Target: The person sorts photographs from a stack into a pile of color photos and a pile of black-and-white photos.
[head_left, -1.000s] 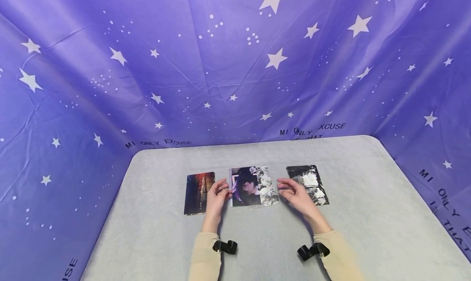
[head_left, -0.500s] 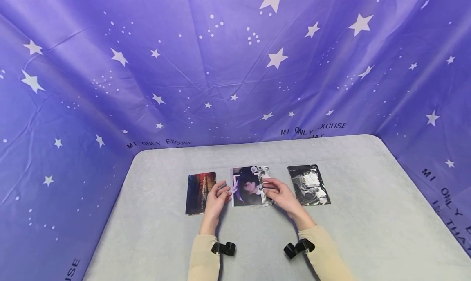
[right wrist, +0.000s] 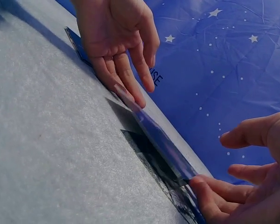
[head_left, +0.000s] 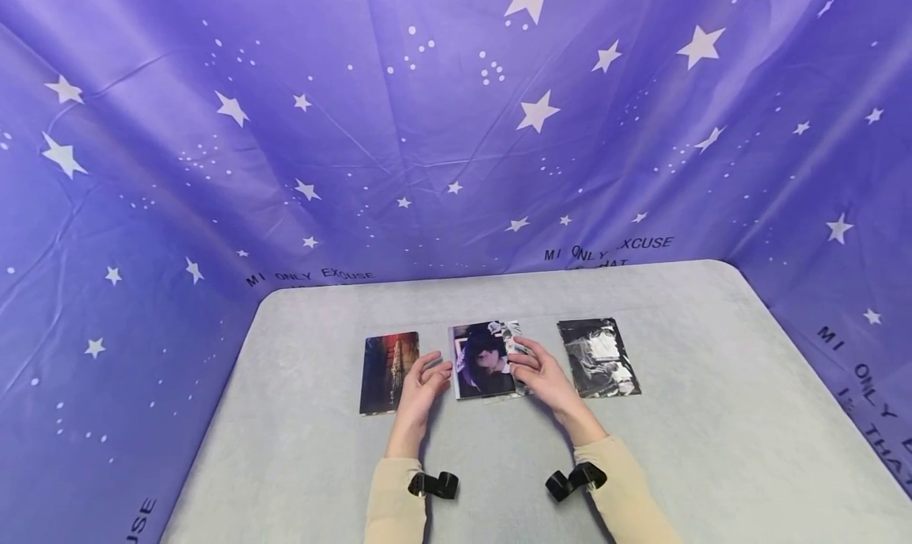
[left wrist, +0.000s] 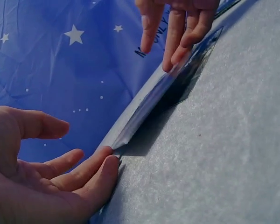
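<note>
A purple picture card [head_left: 484,362] of a dark-haired figure lies mid-table, partly over a glossy black-and-white picture [head_left: 514,330] in clear plastic. Both wrist views show the purple card's edge [left wrist: 144,105] raised slightly, with a shadow underneath. My left hand [head_left: 422,386] touches its left edge with extended fingertips, thumb held apart. At the opposite side, my right hand [head_left: 541,376] has its fingertips [right wrist: 200,186] against the right edge, its thumb likewise apart. It covers part of the black-and-white picture.
To the left lies a dark red-and-blue picture card [head_left: 388,374], close to my left hand. A black-and-white picture stack [head_left: 600,358] in shiny plastic sits to the right. The grey table [head_left: 499,465] meets a purple starry cloth [head_left: 427,132] behind.
My right hand has moved left, from beside the right stack onto the middle pictures' right side. The purple card has shifted slightly right, over more of the black-and-white one. My left hand stays nearly still.
</note>
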Demonstrator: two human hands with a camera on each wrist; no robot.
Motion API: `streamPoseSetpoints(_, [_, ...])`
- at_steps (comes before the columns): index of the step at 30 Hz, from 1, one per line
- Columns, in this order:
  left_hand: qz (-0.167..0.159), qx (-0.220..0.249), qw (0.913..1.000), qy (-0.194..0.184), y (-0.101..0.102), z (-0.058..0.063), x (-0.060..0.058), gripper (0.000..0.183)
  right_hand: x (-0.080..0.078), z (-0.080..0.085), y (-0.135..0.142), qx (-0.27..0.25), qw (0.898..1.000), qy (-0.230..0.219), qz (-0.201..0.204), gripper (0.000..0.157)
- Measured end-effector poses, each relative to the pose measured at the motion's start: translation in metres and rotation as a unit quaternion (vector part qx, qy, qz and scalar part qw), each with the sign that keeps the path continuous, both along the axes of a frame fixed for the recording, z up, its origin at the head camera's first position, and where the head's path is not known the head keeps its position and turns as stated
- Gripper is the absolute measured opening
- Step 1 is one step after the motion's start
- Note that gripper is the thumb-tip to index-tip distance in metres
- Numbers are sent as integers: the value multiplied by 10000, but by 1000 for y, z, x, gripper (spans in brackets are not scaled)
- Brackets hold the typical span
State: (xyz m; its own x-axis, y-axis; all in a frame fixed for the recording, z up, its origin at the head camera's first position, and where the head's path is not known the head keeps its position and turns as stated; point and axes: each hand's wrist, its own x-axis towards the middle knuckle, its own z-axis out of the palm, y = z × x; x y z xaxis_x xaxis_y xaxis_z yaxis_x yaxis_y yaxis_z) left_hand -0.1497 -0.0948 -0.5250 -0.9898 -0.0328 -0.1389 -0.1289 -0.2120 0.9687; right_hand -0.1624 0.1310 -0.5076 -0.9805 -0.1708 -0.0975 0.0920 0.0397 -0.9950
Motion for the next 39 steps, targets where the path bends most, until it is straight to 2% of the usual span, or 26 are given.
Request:
streamPoseSetpoints(4, [86,411,9991,-61,2,-1,1,45,-1,-2,-1,-365,9989,-172,-227,65])
streamPoseSetpoints(9, [511,620,9967,-75,7,-2,2,43,0,-5,-6,-625,9967,-235,-459,66])
streamPoseSetpoints(13, [772,608,9952,-25,9,-4,4,47,3,-5,-11,-582,9965,-170,-574,65])
streamPoseSetpoints(17, [834,634,9945,-17,9,-6,5,53,4,-6,-15,-462,9963,-180,-702,63])
streamPoseSetpoints(20, [786,644,9948,9,6,-8,5,58,4,-6,-19,-454,9957,-218,-776,60])
streamPoseSetpoints(25, [602,911,9940,-42,-1,-8,7,64,2,-5,-25,-635,9950,-208,-737,57])
streamPoseSetpoints(33, [211,1355,9905,-25,-16,-7,11,65,0,-6,-35,-1006,9940,-206,-368,57])
streamPoseSetpoints(39, [37,1542,9880,46,-26,-9,14,66,-2,-8,-40,-1382,9896,-408,-51,62])
